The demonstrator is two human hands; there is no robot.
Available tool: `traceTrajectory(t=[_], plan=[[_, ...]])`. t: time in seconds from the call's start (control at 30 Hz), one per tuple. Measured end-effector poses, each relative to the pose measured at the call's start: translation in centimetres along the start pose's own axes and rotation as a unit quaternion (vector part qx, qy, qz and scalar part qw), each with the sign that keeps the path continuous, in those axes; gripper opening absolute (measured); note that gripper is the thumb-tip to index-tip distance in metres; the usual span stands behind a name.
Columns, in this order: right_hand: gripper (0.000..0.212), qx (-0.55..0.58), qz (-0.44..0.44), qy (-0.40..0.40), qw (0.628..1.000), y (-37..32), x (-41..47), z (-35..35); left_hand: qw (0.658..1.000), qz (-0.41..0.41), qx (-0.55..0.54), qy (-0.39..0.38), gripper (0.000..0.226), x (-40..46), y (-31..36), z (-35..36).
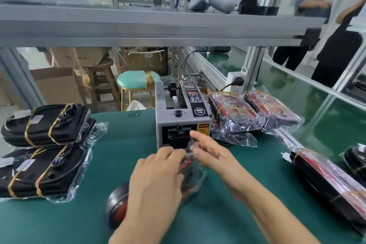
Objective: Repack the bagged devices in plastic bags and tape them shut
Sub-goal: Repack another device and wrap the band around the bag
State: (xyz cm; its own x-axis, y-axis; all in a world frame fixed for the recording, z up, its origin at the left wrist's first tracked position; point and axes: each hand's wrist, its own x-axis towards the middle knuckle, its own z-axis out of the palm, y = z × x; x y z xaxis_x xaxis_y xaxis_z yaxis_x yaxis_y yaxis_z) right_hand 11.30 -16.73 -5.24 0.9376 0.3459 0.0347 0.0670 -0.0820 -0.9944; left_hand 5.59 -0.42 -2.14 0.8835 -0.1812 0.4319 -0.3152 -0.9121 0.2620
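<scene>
A black and red device in a clear plastic bag lies on the green mat in front of me. My left hand rests on top of it, fingers curled over the bag's far end. My right hand pinches the bag's folded mouth, its forefinger stretched toward the outlet of the grey tape dispenser. Whether a piece of tape is between my fingers is not visible. Two bagged black devices are stacked at the left. Several bagged red and black devices lie at the right.
Another bagged device lies at the right edge of the mat. An aluminium shelf beam crosses overhead. Behind the table stand a green stool and cardboard boxes. Two people stand at the far right.
</scene>
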Motion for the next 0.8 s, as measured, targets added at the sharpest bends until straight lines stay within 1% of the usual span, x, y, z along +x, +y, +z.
traceTrajectory(t=[0.03,0.07,0.13,0.17,0.2,0.23,0.27,0.3,0.33,0.37,0.4,0.43,0.47,0.5,0.53,0.57,0.6,0.63,0.67,0.7,0.73,0.77,0.8], plan=[[0.047,-0.008,-0.003,-0.018,1.000,-0.4,0.1,-0.2,0.999,-0.002,-0.031,0.005,0.048,0.1,-0.5,-0.5],[0.044,-0.031,-0.009,-0.041,0.999,-0.8,0.2,-0.5,0.998,-0.012,-0.067,-0.008,0.046,-0.1,-1.0,-1.1],[0.026,-0.075,-0.045,-0.073,0.993,-1.5,0.0,-0.6,0.991,-0.033,-0.129,-0.015,0.043,-0.8,-2.4,-1.7],[0.015,-0.088,-0.076,-0.069,0.991,-1.6,-0.2,-0.6,0.988,-0.038,-0.145,-0.024,0.042,-1.2,-2.8,-1.9],[0.009,-0.103,-0.116,-0.050,0.987,-1.5,-0.5,-0.4,0.987,-0.043,-0.150,-0.026,0.043,-1.6,-3.0,-2.0],[0.008,-0.128,-0.165,-0.020,0.978,-1.3,-0.8,-0.2,0.987,-0.046,-0.151,-0.016,0.046,-1.8,-3.2,-2.0],[0.008,-0.168,-0.225,0.019,0.960,-0.9,-1.3,0.0,0.988,-0.047,-0.149,-0.002,0.049,-2.1,-3.3,-1.8],[0.007,-0.222,-0.291,0.058,0.929,-0.5,-1.9,0.3,0.988,-0.042,-0.147,0.015,0.052,-2.2,-3.3,-1.7],[0.007,-0.283,-0.353,0.086,0.888,0.0,-2.5,0.6,0.989,-0.033,-0.142,0.025,0.052,-2.3,-3.2,-1.6],[0.007,-0.337,-0.399,0.103,0.846,0.6,-3.1,0.9,0.990,-0.012,-0.136,0.029,0.051,-2.3,-3.0,-1.6],[0.009,-0.378,-0.428,0.113,0.813,1.1,-3.7,1.3,0.991,0.008,-0.133,0.031,0.050,-2.3,-2.9,-1.5],[0.010,-0.403,-0.439,0.115,0.794,1.8,-4.2,1.5,0.991,0.029,-0.128,0.034,0.051,-2.2,-2.6,-1.4],[0.009,-0.416,-0.435,0.108,0.791,2.3,-4.7,1.5,0.991,0.043,-0.119,0.038,0.053,-2.2,-2.4,-1.3],[0.004,-0.414,-0.411,0.086,0.808,2.5,-5.2,1.4,0.992,0.062,-0.100,0.043,0.052,-2.2,-2.4,-1.1],[0.004,-0.386,-0.363,0.056,0.846,2.5,-5.6,1.4,0.993,0.080,-0.081,0.042,0.045,-2.2,-2.6,-1.1],[0.011,-0.321,-0.293,0.032,0.900,2.1,-5.8,1.4,0.992,0.095,-0.066,0.044,0.033,-2.3,-2.9,-1.3],[0.015,-0.224,-0.210,0.029,0.951,1.5,-5.9,1.4,0.992,0.097,-0.062,0.047,0.025,-2.6,-3.3,-1.6],[0.013,-0.128,-0.141,0.068,0.979,1.1,-5.6,1.4,0.992,0.097,-0.056,0.053,0.025,-2.8,-3.9,-1.9],[0.007,-0.058,-0.087,0.126,0.986,0.8,-5.0,1.3,0.993,0.091,-0.053,0.049,0.030,-3.3,-4.5,-2.1],[0.008,-0.029,-0.046,0.177,0.983,0.8,-4.1,1.3,0.995,0.084,-0.052,0.030,0.032,-3.4,-5.1,-2.0],[0.014,-0.018,-0.008,0.209,0.978,0.6,-3.1,1.6,0.996,0.068,-0.050,0.029,0.029,-3.0,-5.2,-2.0],[0.018,-0.009,0.023,0.226,0.974,0.4,-2.0,2.0,0.997,0.034,-0.062,-0.023,0.024,-2.8,-5.4,-1.8],[0.018,0.007,0.052,0.239,0.970,0.0,-1.0,2.6,0.997,0.046,-0.056,-0.037,0.036,-4.2,-5.9,-1.6]])
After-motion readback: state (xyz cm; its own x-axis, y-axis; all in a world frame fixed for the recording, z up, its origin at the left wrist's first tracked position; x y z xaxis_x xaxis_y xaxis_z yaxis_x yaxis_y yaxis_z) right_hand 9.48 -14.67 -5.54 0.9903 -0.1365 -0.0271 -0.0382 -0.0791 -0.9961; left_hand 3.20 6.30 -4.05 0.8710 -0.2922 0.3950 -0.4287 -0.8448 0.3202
